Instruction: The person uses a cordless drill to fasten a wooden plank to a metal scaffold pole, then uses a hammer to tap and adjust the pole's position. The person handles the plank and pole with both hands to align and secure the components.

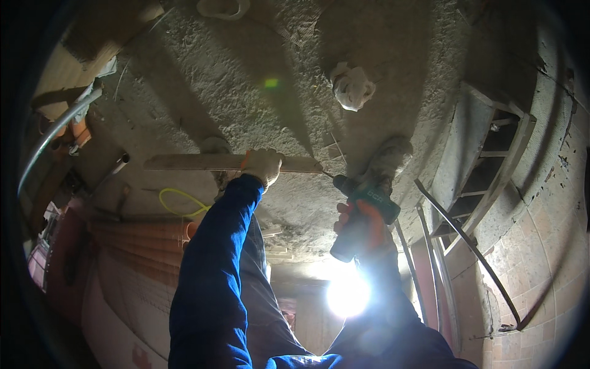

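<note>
My left hand (264, 167), in a pale glove, is closed round a narrow wooden board (193, 162) that runs left to right above the floor. My right hand (364, 222) grips a dark green cordless drill (382, 208) by its handle, with the battery end low. The drill's thin bit (327, 174) points left and meets, or nearly meets, the board's right end; whether it has entered the wood I cannot tell. Behind the drill is my shoe (393, 157).
A crumpled whitish lump (353, 87) lies on the rough concrete floor (258, 55). A ladder (491, 172) and metal bars (470, 246) stand at the right. Orange pipes (141, 240), a yellow hose (172, 200) and a grey pipe (58, 129) are at the left. A bright lamp (348, 296) glares below.
</note>
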Demonstrator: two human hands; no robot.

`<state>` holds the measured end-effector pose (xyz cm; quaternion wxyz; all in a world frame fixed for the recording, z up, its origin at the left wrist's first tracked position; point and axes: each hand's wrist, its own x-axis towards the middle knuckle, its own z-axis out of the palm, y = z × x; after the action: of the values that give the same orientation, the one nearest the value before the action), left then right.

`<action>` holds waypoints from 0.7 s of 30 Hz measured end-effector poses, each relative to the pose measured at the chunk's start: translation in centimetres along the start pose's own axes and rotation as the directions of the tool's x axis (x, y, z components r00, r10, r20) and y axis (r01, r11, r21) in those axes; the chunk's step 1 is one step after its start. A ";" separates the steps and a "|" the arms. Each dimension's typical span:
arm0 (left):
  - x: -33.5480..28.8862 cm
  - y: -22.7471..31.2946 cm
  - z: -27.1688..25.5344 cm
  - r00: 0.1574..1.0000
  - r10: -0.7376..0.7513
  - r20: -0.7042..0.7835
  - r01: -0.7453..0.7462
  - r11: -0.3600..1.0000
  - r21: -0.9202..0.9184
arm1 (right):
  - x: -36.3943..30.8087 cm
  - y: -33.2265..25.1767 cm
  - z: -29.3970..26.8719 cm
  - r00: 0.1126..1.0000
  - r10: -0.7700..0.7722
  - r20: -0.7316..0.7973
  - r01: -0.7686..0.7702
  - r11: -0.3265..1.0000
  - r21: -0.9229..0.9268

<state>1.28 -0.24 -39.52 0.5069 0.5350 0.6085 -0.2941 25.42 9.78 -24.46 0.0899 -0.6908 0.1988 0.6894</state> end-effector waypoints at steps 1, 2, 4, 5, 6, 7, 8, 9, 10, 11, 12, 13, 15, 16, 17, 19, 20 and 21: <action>0.0 0.0 0.0 1.000 0.004 -0.014 -0.004 1.000 0.013 | -0.1 0.3 0.1 1.000 0.007 0.003 -0.007 1.000 0.029; 0.1 0.0 0.0 1.000 0.007 -0.024 -0.006 1.000 0.023 | -0.1 0.5 0.2 0.999 0.028 0.024 -0.030 0.996 0.084; 0.2 0.0 -0.1 1.000 0.007 -0.004 -0.007 0.999 0.037 | -0.1 0.9 0.4 0.999 0.030 0.012 -0.031 0.989 0.141; 0.2 0.0 -0.2 1.000 0.002 0.020 -0.003 0.999 0.040 | -0.2 0.9 0.3 0.999 0.009 0.044 -0.013 0.997 0.082; 0.3 0.0 -0.4 0.999 -0.005 0.048 0.004 0.999 0.037 | -0.3 0.9 0.3 1.000 -0.024 0.010 0.024 1.000 -0.002; 0.3 0.0 -0.6 0.998 0.003 0.058 -0.006 0.999 0.045 | -0.3 0.7 0.3 0.997 -0.066 -0.043 0.062 0.994 -0.091; 0.3 0.0 -0.7 0.997 0.009 0.072 -0.012 0.999 0.045 | -0.4 0.5 0.2 0.998 -0.054 -0.014 0.052 0.994 -0.099; 0.3 0.0 -0.8 0.997 0.010 0.079 -0.013 0.999 0.034 | -0.3 0.2 0.2 0.999 -0.045 -0.007 0.044 0.992 -0.117; 0.2 0.0 -0.8 0.997 0.014 0.081 -0.018 0.999 0.044 | -0.3 0.0 0.2 0.998 -0.060 0.003 0.060 0.987 -0.148; 0.2 0.1 -0.7 0.997 0.014 0.076 -0.018 0.999 0.045 | -0.3 -0.2 0.2 0.999 -0.033 0.003 0.033 0.989 -0.141; 0.1 0.1 -0.6 0.998 0.011 0.069 -0.014 0.999 0.040 | -0.3 -0.3 0.2 1.000 -0.029 0.003 0.029 0.989 -0.146; 0.1 0.1 -0.5 0.998 0.017 0.052 -0.020 0.998 0.051 | -0.3 -0.3 0.2 0.999 -0.043 -0.012 0.041 0.986 -0.164; 0.1 0.1 -0.2 1.000 0.016 0.026 -0.017 0.999 0.049 | -0.3 -0.2 0.2 0.999 -0.053 0.004 0.053 0.980 -0.190; 0.2 0.1 -0.1 0.999 0.019 0.027 -0.021 0.998 0.067 | -0.3 -0.1 0.2 0.997 -0.077 0.003 0.076 0.973 -0.216; 0.3 0.1 0.0 0.999 0.016 0.042 -0.019 0.997 0.074 | -0.2 -0.1 0.2 0.998 -0.067 -0.003 0.065 0.975 -0.211; 0.5 0.0 0.1 0.998 0.007 0.070 -0.011 0.998 0.062 | -0.1 0.0 0.0 0.996 -0.089 -0.011 0.084 0.970 -0.228; 0.6 0.0 0.1 0.997 0.003 0.083 -0.006 0.999 0.041 | 0.0 -0.1 -0.2 0.998 -0.059 -0.023 0.052 0.972 -0.230; 0.7 -0.1 0.0 0.997 -0.003 0.083 0.002 1.000 0.017 | 0.1 -0.1 -0.3 0.998 -0.054 -0.033 0.044 0.970 -0.241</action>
<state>1.28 -0.07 -40.16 0.5269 0.5259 0.5852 -0.3216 25.77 9.75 -24.54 0.0187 -0.7148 0.0986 0.6921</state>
